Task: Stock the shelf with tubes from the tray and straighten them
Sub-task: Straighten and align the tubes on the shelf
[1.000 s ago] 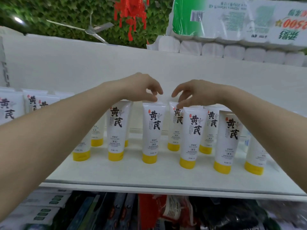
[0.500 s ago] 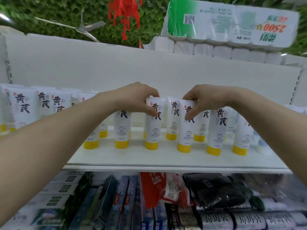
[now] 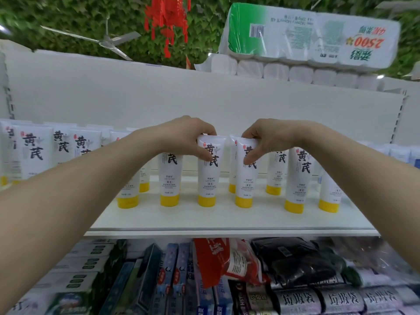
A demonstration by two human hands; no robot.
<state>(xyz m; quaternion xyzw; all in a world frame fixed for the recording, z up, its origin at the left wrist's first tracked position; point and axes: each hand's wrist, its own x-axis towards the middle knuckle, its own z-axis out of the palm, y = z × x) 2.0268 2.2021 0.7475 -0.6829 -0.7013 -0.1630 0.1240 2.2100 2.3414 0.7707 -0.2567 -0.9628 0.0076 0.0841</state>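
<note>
My left hand (image 3: 186, 135) pinches one tube (image 3: 208, 176) by its crimped top, my right hand (image 3: 270, 137) the neighbouring tube (image 3: 245, 178); both stand cap-down at the shelf (image 3: 227, 221) front, likely for squaring labels.

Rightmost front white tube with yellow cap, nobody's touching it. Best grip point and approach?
Judging by its pose, pinch the white plastic tube with the yellow cap near its flat crimped top, coming from the front and above. It stands cap-down on the white shelf, so the upper end is the free end, and the two hands already pinch their tubes that way. Its top is hidden by the right forearm.
</note>
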